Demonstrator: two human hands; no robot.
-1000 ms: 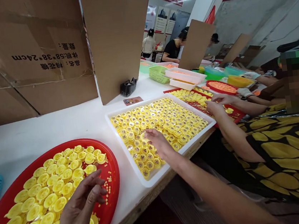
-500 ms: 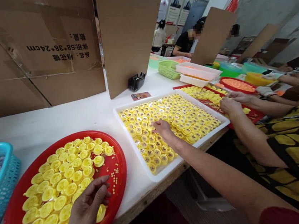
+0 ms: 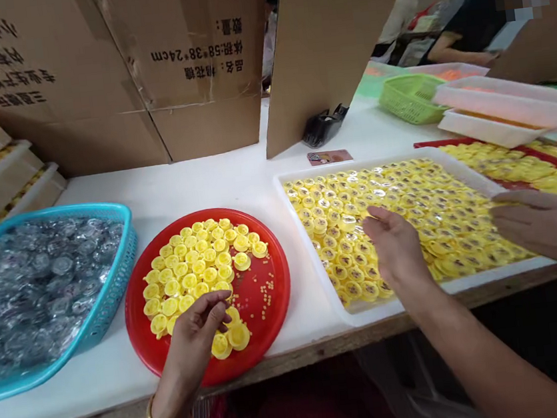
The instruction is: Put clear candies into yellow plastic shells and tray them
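Observation:
My left hand (image 3: 196, 336) hovers over the near edge of a round red tray (image 3: 268, 297) that holds several yellow caps (image 3: 189, 266). Its fingers are curled, with the fingertips pinched on a yellow cap at the edge of the pile. A gold bangle sits on that wrist. My right hand (image 3: 397, 248) is over a white rectangular tray (image 3: 492, 276) packed with filled yellow caps (image 3: 407, 187). Its fingers bend down onto the caps, and what they hold is hidden behind the back of the hand.
A blue basket (image 3: 107, 209) of clear plastic pieces (image 3: 39, 276) stands at the left. Cardboard boxes (image 3: 191, 58) and a cardboard divider (image 3: 330, 42) wall off the back. Another person's hand (image 3: 547, 229) reaches over the white tray's right end. Stacked white trays (image 3: 508, 109) and a green basket (image 3: 409, 97) lie beyond.
The view has swung left and down, bringing the blue basket fully into sight. My left hand's fingers have curled from spread to a pinch on the caps. My right hand stays over the white tray.

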